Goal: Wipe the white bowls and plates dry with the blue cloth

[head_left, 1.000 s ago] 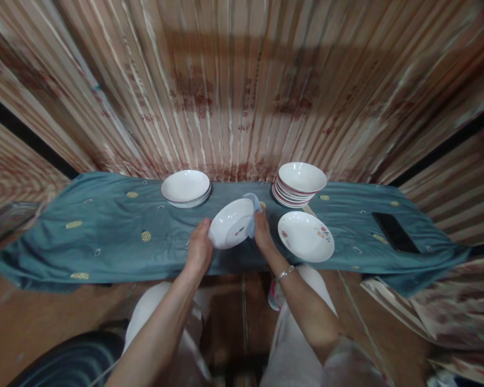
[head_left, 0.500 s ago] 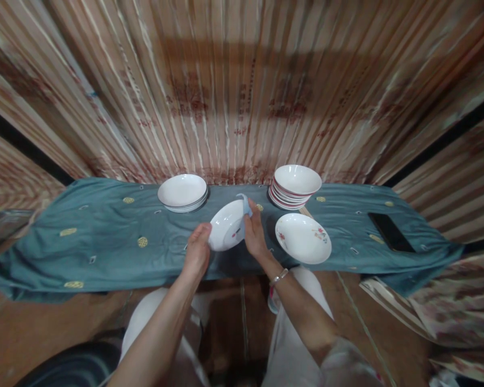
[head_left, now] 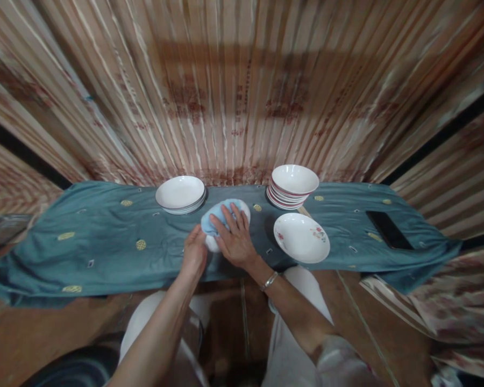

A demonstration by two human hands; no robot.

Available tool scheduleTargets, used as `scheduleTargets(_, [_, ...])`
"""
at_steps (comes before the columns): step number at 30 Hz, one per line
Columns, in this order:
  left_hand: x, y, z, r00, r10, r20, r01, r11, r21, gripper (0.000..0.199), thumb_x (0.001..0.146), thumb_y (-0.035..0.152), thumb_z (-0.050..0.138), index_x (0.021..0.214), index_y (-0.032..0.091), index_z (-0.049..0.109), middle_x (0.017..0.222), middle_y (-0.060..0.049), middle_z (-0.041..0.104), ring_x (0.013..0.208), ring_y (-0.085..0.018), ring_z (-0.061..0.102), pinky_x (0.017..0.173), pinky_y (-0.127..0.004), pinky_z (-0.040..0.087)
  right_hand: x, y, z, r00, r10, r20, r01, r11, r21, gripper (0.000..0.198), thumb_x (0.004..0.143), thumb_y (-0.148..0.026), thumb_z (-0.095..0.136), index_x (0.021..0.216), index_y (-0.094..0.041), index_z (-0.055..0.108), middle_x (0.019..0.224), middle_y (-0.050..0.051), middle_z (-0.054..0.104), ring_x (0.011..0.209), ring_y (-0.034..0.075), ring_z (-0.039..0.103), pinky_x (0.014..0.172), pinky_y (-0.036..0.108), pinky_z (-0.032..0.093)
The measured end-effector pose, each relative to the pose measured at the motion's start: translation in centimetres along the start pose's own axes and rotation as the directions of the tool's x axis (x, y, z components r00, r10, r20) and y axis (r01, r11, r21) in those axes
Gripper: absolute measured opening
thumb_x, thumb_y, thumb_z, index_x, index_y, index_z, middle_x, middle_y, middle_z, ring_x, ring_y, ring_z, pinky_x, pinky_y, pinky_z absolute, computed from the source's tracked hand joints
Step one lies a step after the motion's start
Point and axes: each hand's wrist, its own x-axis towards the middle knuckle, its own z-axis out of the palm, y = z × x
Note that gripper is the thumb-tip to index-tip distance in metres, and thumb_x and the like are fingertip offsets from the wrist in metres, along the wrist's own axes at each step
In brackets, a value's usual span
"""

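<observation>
A white plate [head_left: 212, 244] is held up by its left edge in my left hand [head_left: 194, 250], with the thumb and fingers closed on the rim. Across the plate's face lies a light blue cloth [head_left: 211, 221], which covers most of it. My right hand [head_left: 236, 236] holds the cloth against the plate, fingers spread over it. To the right, a white plate with a flower pattern [head_left: 301, 239] rests on the table. Behind it stands a stack of red-rimmed bowls or deep plates [head_left: 294, 180]. A stack of dark-rimmed white plates [head_left: 180, 192] is at the back left.
The table is covered by a teal cloth with yellow pineapple motifs [head_left: 113, 258]. A black phone [head_left: 388, 230] lies near its right end. Hanging curtains [head_left: 226, 107] close off the back and sides. Below at the left is a dark round object [head_left: 76, 371].
My right hand has swept left from the plate's right edge, and the cloth is now spread over the plate's face. My left hand keeps its hold on the plate.
</observation>
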Motion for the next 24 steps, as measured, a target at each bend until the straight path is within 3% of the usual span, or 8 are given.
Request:
scheduleTargets(8, [-0.1, 0.0, -0.1, 0.999, -0.052, -0.011, 0.052, 0.998, -0.017, 0.035, 0.055, 0.04, 0.082, 0.068, 0.016, 0.059, 0.063, 0.004, 0.062, 0.057, -0.01, 0.054, 0.06, -0.022, 0.042, 0.7, 1.8, 0.3, 0.976, 0.196, -0.095, -0.188, 0.978, 0.091, 0.049, 0.095, -0.029, 0.033, 0.143, -0.022, 0.034, 0.151, 0.009, 0.031, 0.144, 0.025, 0.017, 0.114, 0.052, 0.017])
scheduleTargets(15, [-0.1, 0.1, -0.1, 0.996, -0.064, -0.06, 0.061, 0.997, -0.048, 0.039, 0.048, 0.04, 0.084, 0.065, 0.015, 0.058, 0.063, 0.003, 0.061, 0.057, -0.009, 0.053, 0.062, -0.022, 0.042, 0.7, 3.8, 2.6, 0.894, 0.412, -0.179, -0.329, 0.872, 0.362, 0.048, 0.098, -0.034, 0.023, 0.141, -0.019, 0.035, 0.143, 0.011, 0.042, 0.137, 0.018, 0.032, 0.114, 0.042, 0.026])
scheduleTargets(19, [-0.1, 0.2, -0.1, 0.996, -0.064, -0.067, 0.06, 0.996, -0.061, 0.037, 0.05, 0.039, 0.083, 0.066, 0.015, 0.058, 0.063, 0.003, 0.061, 0.057, -0.008, 0.053, 0.062, -0.021, 0.042, 0.3, 5.1, 4.5, 0.817, 0.556, -0.156, -0.409, 0.747, 0.524, 0.049, 0.097, -0.039, 0.023, 0.139, -0.017, 0.039, 0.138, 0.013, 0.047, 0.131, 0.017, 0.041, 0.11, 0.038, 0.033])
scheduleTargets(24, [0.0, 0.1, -0.4, 0.994, -0.079, -0.077, 0.072, 0.994, -0.086, 0.039, 0.048, 0.038, 0.085, 0.065, 0.016, 0.058, 0.061, 0.005, 0.06, 0.057, -0.007, 0.052, 0.06, -0.02, 0.041, -0.8, 6.0, 6.5, 0.7, 0.713, -0.035, -0.456, 0.484, 0.747, 0.052, 0.095, -0.045, 0.028, 0.135, -0.016, 0.044, 0.132, 0.012, 0.054, 0.125, 0.019, 0.047, 0.108, 0.04, 0.036])
